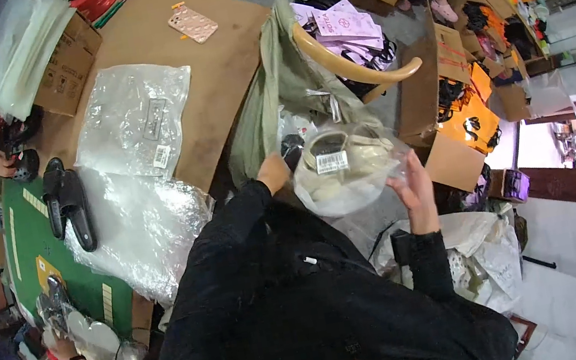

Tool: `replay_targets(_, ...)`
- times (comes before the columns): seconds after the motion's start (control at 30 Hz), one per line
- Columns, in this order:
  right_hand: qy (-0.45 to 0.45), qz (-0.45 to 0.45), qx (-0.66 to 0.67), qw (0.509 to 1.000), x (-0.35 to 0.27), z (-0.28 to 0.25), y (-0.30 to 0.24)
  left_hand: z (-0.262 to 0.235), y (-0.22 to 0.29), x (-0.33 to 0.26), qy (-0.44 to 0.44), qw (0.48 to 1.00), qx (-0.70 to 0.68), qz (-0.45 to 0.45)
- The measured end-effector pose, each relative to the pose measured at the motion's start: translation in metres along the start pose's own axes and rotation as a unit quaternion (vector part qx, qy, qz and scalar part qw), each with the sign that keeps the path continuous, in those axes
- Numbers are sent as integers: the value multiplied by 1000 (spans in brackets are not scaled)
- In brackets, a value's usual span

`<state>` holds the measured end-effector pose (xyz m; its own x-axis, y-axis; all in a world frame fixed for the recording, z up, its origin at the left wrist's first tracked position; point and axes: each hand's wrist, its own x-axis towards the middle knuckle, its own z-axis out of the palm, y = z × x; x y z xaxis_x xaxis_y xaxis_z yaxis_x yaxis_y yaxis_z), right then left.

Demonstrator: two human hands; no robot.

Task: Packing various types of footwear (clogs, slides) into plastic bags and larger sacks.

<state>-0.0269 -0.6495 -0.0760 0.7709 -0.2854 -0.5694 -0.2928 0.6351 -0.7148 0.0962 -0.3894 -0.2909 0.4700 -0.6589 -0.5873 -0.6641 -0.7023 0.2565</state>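
Clear plastic bag of cream-coloured items (353, 198): white rectangular paper label (332, 162), black barcode, finer characters unreadable at this scale. Flat clear plastic bag (109, 107), on brown-topped bench (229, 44): dark framed print block, too small to read; white barcode sticker (161, 156) toward bench's right edge, digits unresolved. Brown cardboard carton (69, 68), bench's far left corner: dark print, illegible. Lavender cards (351, 24), beyond bench's right edge: large pink lettering, legible on top card; round emblem beside it.

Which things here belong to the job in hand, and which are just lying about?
Seemingly in use:
clear barcoded bag, at the right hand
grey-green cloth sack, by the left hand

Apparently lying about:
pink-cased smartphone
black slide sandals
flat clear plastic bag
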Motion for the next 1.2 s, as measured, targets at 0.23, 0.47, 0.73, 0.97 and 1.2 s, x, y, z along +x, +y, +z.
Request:
replay_targets(0.23, 63, -47, 50, 996, 137, -51, 111, -44, 32, -29, 136, 978, 14, 156)
replay_targets(0.47, -350, 69, -697, 622, 287, -67, 242, -39, 43, -45, 304, 948, -24, 92)
replay_targets(0.73, -450, -219, -703, 504, 314, -87, 218, -59, 29, -70, 403, 895, 124, 148)
replay_targets(0.97, -170, -325, -637, 678, 151, 169, 118, -23, -71, -223, 404, 861, -181, -251)
replay_targets(1.2, -497, -290, -558, 598, 90, 343, 224, 65, -135, -331, 300, 764, -161, -549)
